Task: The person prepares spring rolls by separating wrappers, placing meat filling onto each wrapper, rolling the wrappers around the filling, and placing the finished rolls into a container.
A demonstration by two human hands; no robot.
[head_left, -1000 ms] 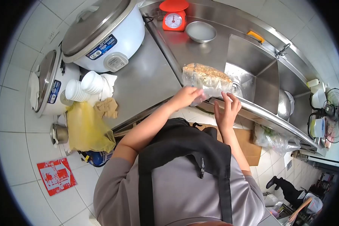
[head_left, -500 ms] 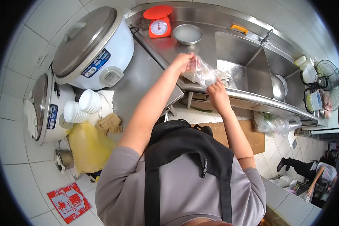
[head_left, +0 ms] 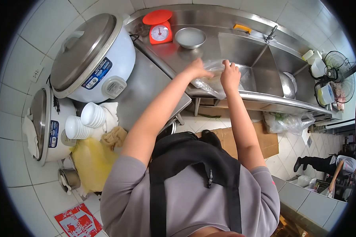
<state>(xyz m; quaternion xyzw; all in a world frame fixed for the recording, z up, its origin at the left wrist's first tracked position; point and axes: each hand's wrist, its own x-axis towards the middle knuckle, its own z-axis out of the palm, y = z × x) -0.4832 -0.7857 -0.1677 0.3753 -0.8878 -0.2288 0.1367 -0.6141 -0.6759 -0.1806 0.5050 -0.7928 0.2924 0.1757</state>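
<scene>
A clear plastic bag (head_left: 214, 87) lies at the front edge of the steel counter, beside the sink basin; pale contents show through it. My left hand (head_left: 197, 69) is at the bag's left side, fingers apart, thumb toward the plastic. My right hand (head_left: 230, 75) pinches the bag's upper right part. Behind the bag, a round metal bowl (head_left: 190, 38) stands on the counter, next to a red scale (head_left: 160, 33).
A large rice cooker (head_left: 103, 63) and stacked white bowls (head_left: 93, 115) stand at left, above a yellow bag (head_left: 93, 162). A faucet (head_left: 271, 34) is behind the sinks (head_left: 265, 71). A fan (head_left: 338, 75) stands at right. Another person (head_left: 324, 164) is far right.
The bag now lies lower and flatter, its raised plastic folded over. My left hand has opened and moved down; my right hand has risen to the bag's far side. The view has shifted.
</scene>
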